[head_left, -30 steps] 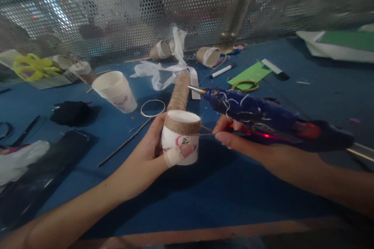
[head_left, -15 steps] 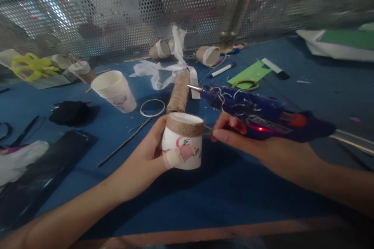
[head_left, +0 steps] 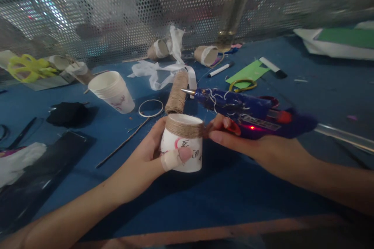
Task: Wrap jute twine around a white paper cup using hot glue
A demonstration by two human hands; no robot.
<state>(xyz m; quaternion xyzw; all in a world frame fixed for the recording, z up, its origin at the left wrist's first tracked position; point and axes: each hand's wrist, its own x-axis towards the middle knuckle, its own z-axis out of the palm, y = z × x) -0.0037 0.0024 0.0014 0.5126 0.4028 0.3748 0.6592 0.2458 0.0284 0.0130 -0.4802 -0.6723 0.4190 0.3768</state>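
Observation:
A white paper cup [head_left: 187,148] with printed marks is gripped in my left hand [head_left: 157,151], whose thumb wears a bandage and lies across the front. Brown twine [head_left: 185,127] winds in several turns around the cup's upper part. My right hand [head_left: 242,138] is closed around a blue hot glue gun [head_left: 230,105] with a lit red light. Its metal tip points left, above the cup. Thumb and forefinger of that hand pinch together at the cup's right side, by the twine. Behind the cup lies a twine-wrapped roll [head_left: 177,91].
Stacked paper cups [head_left: 112,91] stand at left, near yellow-handled scissors [head_left: 30,68]. White ribbon [head_left: 157,72], cardboard tubes [head_left: 206,55], a marker [head_left: 220,69] and green paper [head_left: 247,74] lie farther back. A perforated metal screen [head_left: 117,11] rises behind the blue table [head_left: 248,190].
My right hand has moved slightly left with the glue gun, bringing its fingertips closer to the cup's twine band. My left hand keeps its grip on the cup.

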